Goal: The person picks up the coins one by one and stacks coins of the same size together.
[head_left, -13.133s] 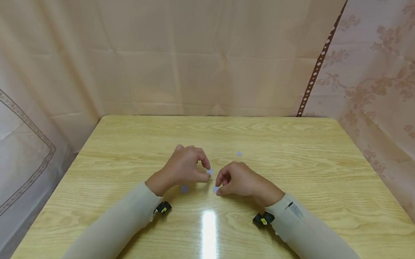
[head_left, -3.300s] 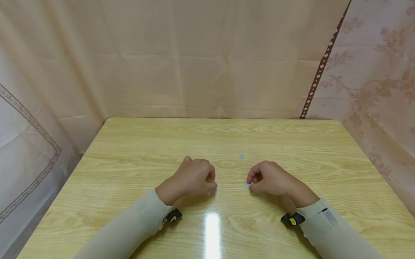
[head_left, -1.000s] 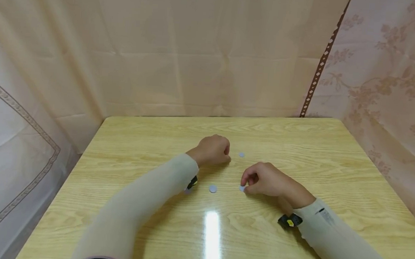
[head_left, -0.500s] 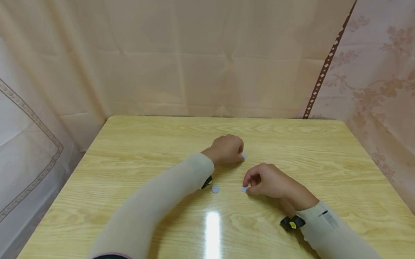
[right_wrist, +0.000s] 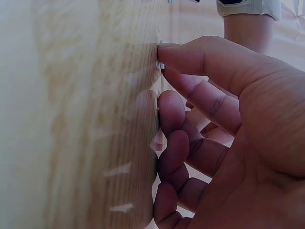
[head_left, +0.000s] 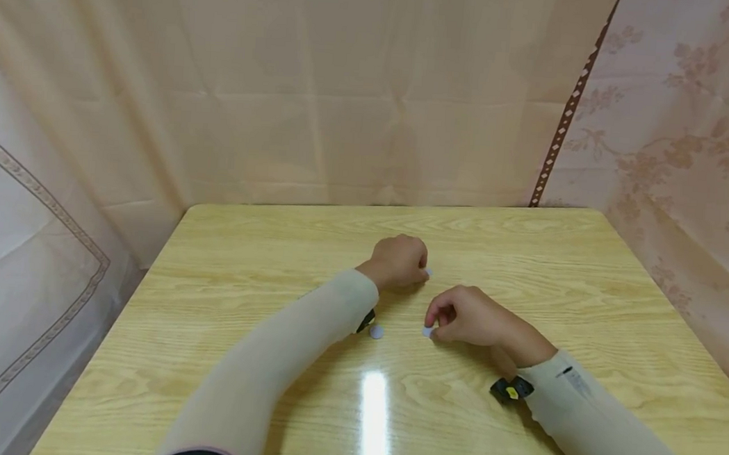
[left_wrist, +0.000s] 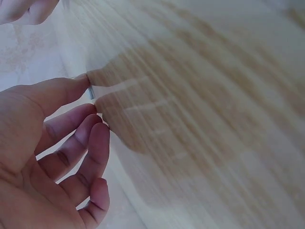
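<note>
Small pale, thin round discs lie on the wooden table. Between the thumb and forefinger of my left hand (head_left: 400, 261) is the far disc (head_left: 428, 272); the left wrist view shows its thin edge (left_wrist: 91, 91) between those fingertips, at the tabletop. My right hand (head_left: 473, 318) pinches a nearer disc (head_left: 427, 331) at the table surface. In the right wrist view that disc (right_wrist: 161, 65) peeks out between thumb and forefinger, the other fingers loosely bent against the wood. A third disc (head_left: 376, 332) lies flat beside my left wrist strap, touched by neither hand.
The wood-grain table (head_left: 263, 242) has a bright light reflection (head_left: 375, 423) near its front. Beige curtains (head_left: 360, 95) hang behind it, with patterned cloth (head_left: 689, 150) at the right. My left sleeve (head_left: 282, 348) stretches across the table and covers part of it.
My left hand has let go of the middle disc, moved forward and right, and taken hold of the far disc. The right hand, which had earlier moved right with its disc, now stays put.
</note>
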The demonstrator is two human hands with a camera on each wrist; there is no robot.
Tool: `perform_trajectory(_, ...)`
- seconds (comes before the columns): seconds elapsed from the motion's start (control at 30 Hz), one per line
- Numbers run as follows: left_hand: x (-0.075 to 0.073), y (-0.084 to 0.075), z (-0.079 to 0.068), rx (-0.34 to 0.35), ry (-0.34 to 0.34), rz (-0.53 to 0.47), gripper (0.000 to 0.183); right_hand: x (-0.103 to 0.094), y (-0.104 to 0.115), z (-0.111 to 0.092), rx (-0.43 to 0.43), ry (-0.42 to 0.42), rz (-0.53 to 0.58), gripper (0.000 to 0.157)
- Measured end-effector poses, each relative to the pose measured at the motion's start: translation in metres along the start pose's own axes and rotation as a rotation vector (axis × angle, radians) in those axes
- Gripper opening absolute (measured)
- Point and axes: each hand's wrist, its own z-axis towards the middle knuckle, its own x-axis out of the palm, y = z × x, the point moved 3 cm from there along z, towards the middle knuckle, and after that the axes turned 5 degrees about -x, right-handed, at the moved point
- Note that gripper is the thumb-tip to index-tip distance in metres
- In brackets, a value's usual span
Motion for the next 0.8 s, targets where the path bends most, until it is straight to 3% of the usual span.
perform_trajectory(0.3,-0.0007,-0.0028,0.0014,-0.014,-0.036,0.050,0.014,0.0010,-0.0006,-0.0001,0.004,-0.003,-0.004,0.009)
perform_trajectory(0.47,-0.0024,-0.0077,0.0031,0.000,-0.019,0.055,0.014,0.0012,-0.0017,-0.0004,0.014,-0.003,-0.003,0.009)
perform_trajectory(0.63,-0.0015,-0.0086,0.0061,0.012,-0.008,0.065,0.002,0.0012,-0.0022,-0.0007,0.026,-0.001,0.001,0.010)
perform_trajectory(0.8,-0.0011,-0.0083,0.0076,0.035,-0.022,0.092,0.011,0.0007,-0.0001,-0.0008,0.035,0.005,0.003,0.009)
